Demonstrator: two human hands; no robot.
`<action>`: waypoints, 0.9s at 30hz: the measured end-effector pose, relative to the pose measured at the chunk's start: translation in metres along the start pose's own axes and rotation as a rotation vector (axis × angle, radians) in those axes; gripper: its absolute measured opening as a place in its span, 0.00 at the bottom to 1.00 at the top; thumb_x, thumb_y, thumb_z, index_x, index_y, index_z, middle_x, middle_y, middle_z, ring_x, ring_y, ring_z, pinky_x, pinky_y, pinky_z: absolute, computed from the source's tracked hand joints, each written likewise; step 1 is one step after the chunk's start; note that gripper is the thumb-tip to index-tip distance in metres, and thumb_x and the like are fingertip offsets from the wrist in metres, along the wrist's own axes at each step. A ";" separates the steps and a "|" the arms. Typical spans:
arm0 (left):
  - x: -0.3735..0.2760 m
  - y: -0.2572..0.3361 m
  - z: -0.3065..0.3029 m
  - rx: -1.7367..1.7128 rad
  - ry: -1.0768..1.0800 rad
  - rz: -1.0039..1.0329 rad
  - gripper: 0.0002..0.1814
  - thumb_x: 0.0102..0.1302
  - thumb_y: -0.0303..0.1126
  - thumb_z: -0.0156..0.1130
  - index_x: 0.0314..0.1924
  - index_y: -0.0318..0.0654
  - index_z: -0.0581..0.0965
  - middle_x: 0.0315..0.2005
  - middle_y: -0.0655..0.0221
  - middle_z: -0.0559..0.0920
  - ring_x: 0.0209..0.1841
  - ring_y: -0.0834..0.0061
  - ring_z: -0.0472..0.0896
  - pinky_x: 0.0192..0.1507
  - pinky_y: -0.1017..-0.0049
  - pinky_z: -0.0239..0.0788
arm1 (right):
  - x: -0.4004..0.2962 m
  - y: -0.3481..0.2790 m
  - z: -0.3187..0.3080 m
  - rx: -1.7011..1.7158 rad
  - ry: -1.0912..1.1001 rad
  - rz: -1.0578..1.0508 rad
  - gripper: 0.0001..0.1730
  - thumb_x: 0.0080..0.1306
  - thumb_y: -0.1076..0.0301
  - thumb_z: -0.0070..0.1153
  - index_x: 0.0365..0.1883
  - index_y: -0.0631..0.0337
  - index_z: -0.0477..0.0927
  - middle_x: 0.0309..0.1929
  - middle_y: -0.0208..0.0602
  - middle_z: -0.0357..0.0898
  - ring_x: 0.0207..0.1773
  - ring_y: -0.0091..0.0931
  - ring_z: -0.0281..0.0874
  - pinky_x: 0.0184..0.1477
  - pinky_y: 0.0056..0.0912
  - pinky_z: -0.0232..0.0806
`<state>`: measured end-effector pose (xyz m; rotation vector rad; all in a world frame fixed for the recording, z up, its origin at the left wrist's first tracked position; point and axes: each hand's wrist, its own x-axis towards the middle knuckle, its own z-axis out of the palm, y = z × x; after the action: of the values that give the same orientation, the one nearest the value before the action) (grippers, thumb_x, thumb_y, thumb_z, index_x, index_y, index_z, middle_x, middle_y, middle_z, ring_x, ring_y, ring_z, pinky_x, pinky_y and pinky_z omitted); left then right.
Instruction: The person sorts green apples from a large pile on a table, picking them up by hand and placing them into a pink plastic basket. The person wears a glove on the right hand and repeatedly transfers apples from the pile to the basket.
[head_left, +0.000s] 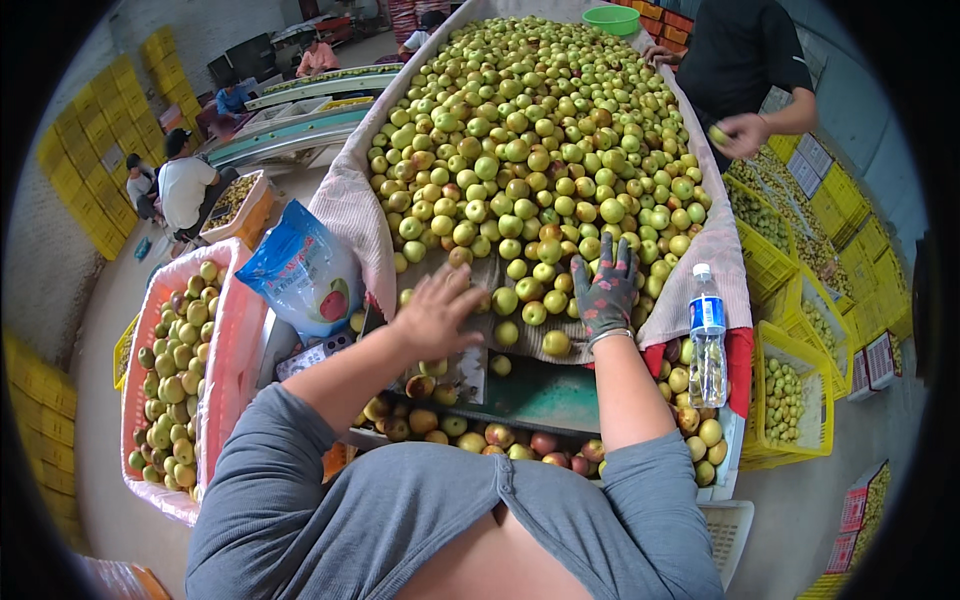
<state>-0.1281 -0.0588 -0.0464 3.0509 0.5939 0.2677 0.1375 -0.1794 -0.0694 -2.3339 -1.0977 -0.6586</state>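
Observation:
A large heap of green jujube-like fruits, some with brown patches, lies on a cloth-lined sorting table in front of me. My left hand, bare and slightly blurred, hovers with fingers spread over the near left part of the cloth. My right hand wears a dark floral glove. Its spread fingers touch fruits at the heap's near right edge, and I see nothing gripped. Below the cloth, a green conveyor belt runs crosswise. Larger, browner fruits fill a trough nearest my body.
A water bottle lies at the right edge. To the left are a blue-and-white plastic bag, a phone and a lined pink crate. A co-worker holds a fruit at right, beside yellow crates. A green basin stands behind.

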 end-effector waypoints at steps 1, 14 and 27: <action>-0.003 0.016 0.009 0.121 -0.025 0.013 0.44 0.59 0.59 0.63 0.72 0.52 0.60 0.72 0.56 0.56 0.74 0.48 0.50 0.72 0.49 0.43 | 0.000 -0.001 0.000 -0.029 -0.057 0.004 0.42 0.68 0.37 0.44 0.73 0.51 0.57 0.73 0.50 0.55 0.75 0.45 0.51 0.75 0.51 0.42; 0.095 -0.061 -0.001 -0.045 0.440 -0.261 0.31 0.67 0.49 0.58 0.68 0.50 0.66 0.70 0.55 0.60 0.73 0.52 0.55 0.71 0.55 0.48 | -0.013 -0.040 -0.016 0.183 -0.449 -0.583 0.41 0.68 0.38 0.45 0.71 0.56 0.62 0.73 0.39 0.58 0.77 0.36 0.49 0.77 0.43 0.38; 0.063 -0.013 0.019 -0.055 0.207 0.144 0.39 0.63 0.50 0.62 0.72 0.53 0.60 0.72 0.59 0.58 0.73 0.45 0.52 0.73 0.55 0.47 | -0.003 -0.017 -0.011 -0.017 -0.191 -0.277 0.39 0.68 0.41 0.47 0.70 0.55 0.63 0.74 0.47 0.55 0.76 0.38 0.49 0.75 0.47 0.41</action>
<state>-0.0719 -0.0227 -0.0558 3.0376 0.3661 0.5986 0.1195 -0.1777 -0.0595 -2.3176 -1.5260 -0.5500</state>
